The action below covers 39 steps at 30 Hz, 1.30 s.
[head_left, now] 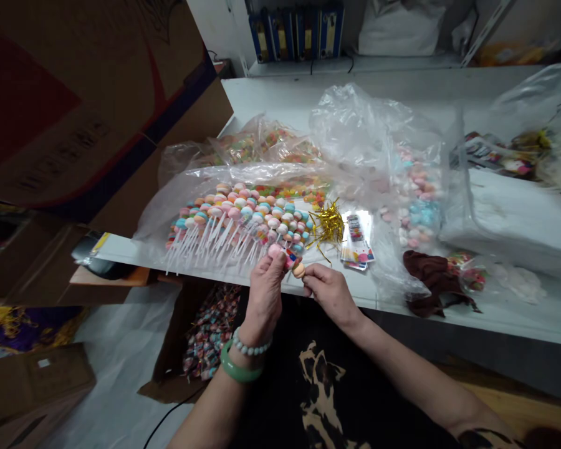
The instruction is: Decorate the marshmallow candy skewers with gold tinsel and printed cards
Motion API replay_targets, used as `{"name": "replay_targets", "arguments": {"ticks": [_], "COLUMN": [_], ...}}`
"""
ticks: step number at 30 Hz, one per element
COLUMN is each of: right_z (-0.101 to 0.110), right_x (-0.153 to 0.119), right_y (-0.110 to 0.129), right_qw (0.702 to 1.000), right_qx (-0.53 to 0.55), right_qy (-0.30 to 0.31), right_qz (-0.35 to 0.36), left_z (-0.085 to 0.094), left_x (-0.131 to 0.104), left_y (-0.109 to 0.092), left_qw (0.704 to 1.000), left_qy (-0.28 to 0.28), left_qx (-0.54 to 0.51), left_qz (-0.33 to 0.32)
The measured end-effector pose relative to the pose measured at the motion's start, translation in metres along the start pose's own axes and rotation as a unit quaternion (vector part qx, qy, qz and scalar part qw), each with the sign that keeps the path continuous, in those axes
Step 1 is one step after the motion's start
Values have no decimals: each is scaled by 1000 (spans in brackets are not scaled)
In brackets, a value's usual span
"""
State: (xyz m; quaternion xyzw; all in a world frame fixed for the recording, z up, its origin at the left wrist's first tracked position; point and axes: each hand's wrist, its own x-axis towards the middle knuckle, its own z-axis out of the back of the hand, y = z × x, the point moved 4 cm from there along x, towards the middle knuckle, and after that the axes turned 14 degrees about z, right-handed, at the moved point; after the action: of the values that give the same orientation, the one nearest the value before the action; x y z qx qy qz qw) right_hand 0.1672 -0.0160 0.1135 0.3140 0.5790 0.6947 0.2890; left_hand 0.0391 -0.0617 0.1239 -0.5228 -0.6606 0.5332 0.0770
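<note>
In front of my body both hands meet at a small candy lollipop [298,270] with pink and orange round pieces and a colourful middle. My left hand [264,290], wearing a beaded bracelet and a green bangle, pinches its pink end between thumb and fingers. At the orange end, the closed fingertips of my right hand [330,290] grip it; any stick there is hidden. Just beyond lie rows of pastel candy lollipops [236,215] with white sticks pointing towards me. Gold twist ties [328,223] and a stack of printed cards [358,240] lie right of them.
Plastic bags of gummy candies [271,146] and pastel candies [418,206] cover the table's back. A clear plastic bin [505,206] and brown cloth [425,280] are at right. A large carton [98,93] looms left; an open box of wrapped candies [212,330] sits below.
</note>
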Motion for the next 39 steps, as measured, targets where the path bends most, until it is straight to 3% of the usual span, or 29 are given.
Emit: {"name": "replay_targets", "arguments": {"ticks": [2,4,7,9,15,20,23,26,30,32,35,39], "right_z": [-5,-9,-12,-12,-5,-2,-5,-12,-11,-5,8,8], "right_x": [1,0,0,0,3,3,5,9,9,6,4,5], "right_y": [-9,-13,-15,-14,-11,-9,-7,-4,-5,-6,-4,9], "right_qw": [975,928,869,852,895,914,914,908,917,949,997,988], "right_qx": [184,316,426,456,401,354,351,368,355,278,65,-112], "right_qy": [25,52,87,92,33,46,24,0,5,25,12,-58], "right_qz": [-119,-192,-237,-241,-194,-192,-201,-198,-182,-145,-29,90], "left_z": [-3,-5,-5,-6,-8,-9,-19,-26,-28,-22,-11,-13], "left_x": [-2,-3,-5,-7,-6,2,-2,-9,-8,-2,5,4], "left_y": [4,8,14,18,10,-11,-3,8,10,7,-1,2], "left_qw": [1000,999,999,999,991,997,997,999,999,998,997,998], "left_qy": [14,22,18,16,69,65,64,27,31,41,22,16], "left_qx": [-11,-12,2,15,30,-33,-40,-21,-21,-41,-68,-58], "left_qz": [19,36,43,46,113,38,4,-29,10,33,3,-12]}}
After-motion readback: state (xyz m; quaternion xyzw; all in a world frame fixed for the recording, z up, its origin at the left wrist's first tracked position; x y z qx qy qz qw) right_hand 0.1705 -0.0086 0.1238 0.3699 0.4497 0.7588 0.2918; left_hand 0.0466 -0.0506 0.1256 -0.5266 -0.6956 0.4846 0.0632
